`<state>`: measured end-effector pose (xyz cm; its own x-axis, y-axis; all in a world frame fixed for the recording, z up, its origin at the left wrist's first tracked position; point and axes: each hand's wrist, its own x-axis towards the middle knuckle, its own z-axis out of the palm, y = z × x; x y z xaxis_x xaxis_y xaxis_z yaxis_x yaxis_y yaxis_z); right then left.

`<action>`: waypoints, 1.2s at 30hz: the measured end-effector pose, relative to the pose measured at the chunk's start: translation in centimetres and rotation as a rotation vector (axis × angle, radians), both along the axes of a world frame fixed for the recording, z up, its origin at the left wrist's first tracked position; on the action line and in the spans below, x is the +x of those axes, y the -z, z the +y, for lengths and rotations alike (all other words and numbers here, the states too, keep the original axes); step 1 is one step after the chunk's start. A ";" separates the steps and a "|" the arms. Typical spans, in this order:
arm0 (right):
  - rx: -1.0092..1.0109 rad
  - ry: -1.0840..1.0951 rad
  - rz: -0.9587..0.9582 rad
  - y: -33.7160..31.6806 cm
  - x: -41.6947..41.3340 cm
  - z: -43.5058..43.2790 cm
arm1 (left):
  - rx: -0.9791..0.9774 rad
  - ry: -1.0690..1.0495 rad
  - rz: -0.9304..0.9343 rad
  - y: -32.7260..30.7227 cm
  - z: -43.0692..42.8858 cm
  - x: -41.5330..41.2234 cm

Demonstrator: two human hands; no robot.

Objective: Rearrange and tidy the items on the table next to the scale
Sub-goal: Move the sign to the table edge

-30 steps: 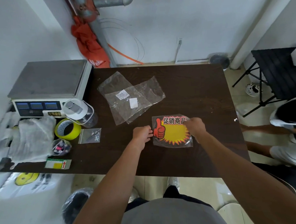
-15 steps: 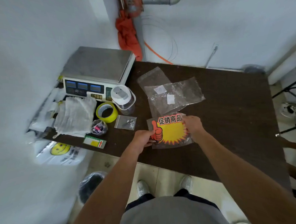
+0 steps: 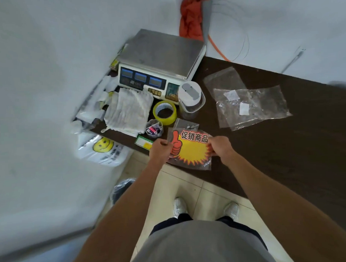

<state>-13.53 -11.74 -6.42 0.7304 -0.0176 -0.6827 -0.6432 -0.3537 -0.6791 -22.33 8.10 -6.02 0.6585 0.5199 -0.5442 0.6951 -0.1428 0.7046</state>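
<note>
- A white smiley bag [image 3: 103, 148] hangs off the table's [image 3: 286, 156] left end.
- A crumpled white cloth [image 3: 128, 110] lies at 7 o'clock from the scale [image 3: 159, 53], which sits in the table's far left corner.
- At 5 o'clock from the cloth are a small cup [image 3: 154, 128] of bits and a green-and-yellow card [image 3: 144, 142] at the near edge.
- A yellow tape roll [image 3: 164, 112] lies flat just in front of the scale's keypad.
- The left hand [image 3: 159, 151] grips the sign packet's [image 3: 192, 149] left edge, fingers curled under and thumb on top.
- The packet is at the table's near edge, at 5 o'clock from the scale.
- Its long axis runs left to right, with the right end tipped slightly toward the person. The red thumb at its left end points to 12 o'clock, and the lettering runs along the far edge.
- I cannot tell whether it rests on the table or is held just above it.
- Its far edge overlaps a small zip bag [image 3: 186, 125].
- A clear jar [image 3: 191, 97] with a white lid stands at 12 o'clock from the packet, beside the tape.
- The right hand [image 3: 220, 146] pinches the packet's right edge with curled fingers.
- Two clear bags [image 3: 251, 106] lie overlapped at 2 o'clock from the packet, well apart from it.
</note>
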 end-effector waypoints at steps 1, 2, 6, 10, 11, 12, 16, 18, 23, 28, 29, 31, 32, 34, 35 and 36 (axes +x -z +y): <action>-0.013 -0.019 -0.001 0.2 -0.3 0.6 | 0.053 0.005 -0.006 0.4 0.8 -0.2; -0.045 -0.048 -0.008 0.3 -0.7 1.0 | 0.097 0.031 -0.008 0.6 1.4 -0.4; -0.187 -0.149 -0.048 0.8 -1.9 1.7 | 0.269 0.214 -0.001 -0.6 2.1 -1.0; -0.363 -0.310 -0.114 0.4 -1.9 2.3 | 0.423 0.358 0.003 -1.0 1.7 -1.7; -0.412 -0.352 -0.132 0.3 -2.0 2.4 | 0.486 0.409 -0.010 -1.2 1.5 -1.9; -0.454 -0.387 -0.147 0.2 -2.1 2.4 | 0.548 0.474 -0.035 -1.3 1.1 -2.0; -0.559 -0.504 -0.232 0.7 -2.8 2.1 | 0.651 0.771 -0.102 -1.8 -1.5 -2.5; -0.576 -0.521 -0.283 0.6 -3.2 1.7 | 0.683 0.949 -0.036 -1.2 -2.8 -3.0; -0.517 -0.566 -0.310 0.4 -3.3 0.3 | 0.691 1.052 0.068 1.0 -4.2 -4.3; -0.415 -0.664 -0.240 0.0 -2.8 -1.1 | 0.736 1.049 0.112 0.6 -4.7 -3.9; -0.399 -0.677 -0.225 0.0 -2.6 -1.3 | 0.745 1.061 0.130 0.3 -4.8 -3.5; -0.366 -0.680 -0.191 -0.2 -2.3 -1.6 | 0.748 1.077 0.171 0.1 -5.1 -2.7; -0.351 -0.681 -0.178 -0.2 -2.1 -1.8 | 0.757 1.078 0.191 0.0 -5.3 -2.3; -0.330 -0.700 -0.161 -0.5 -1.9 -2.6 | 0.790 1.064 0.209 -0.5 -5.9 -1.5; -0.320 -0.711 -0.153 -0.7 -1.8 -3.1 | 0.811 1.056 0.209 -0.7 -6.2 -1.2; -0.312 -0.718 -0.140 -0.8 -1.7 -3.7 | 0.837 1.053 0.209 -1.0 -6.5 -0.9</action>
<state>-15.21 -15.40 -5.63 0.7145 0.3148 -0.6248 -0.1019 -0.8367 -0.5381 -23.25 1.61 -5.06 0.8896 0.0478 -0.4542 0.0748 -0.9963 0.0417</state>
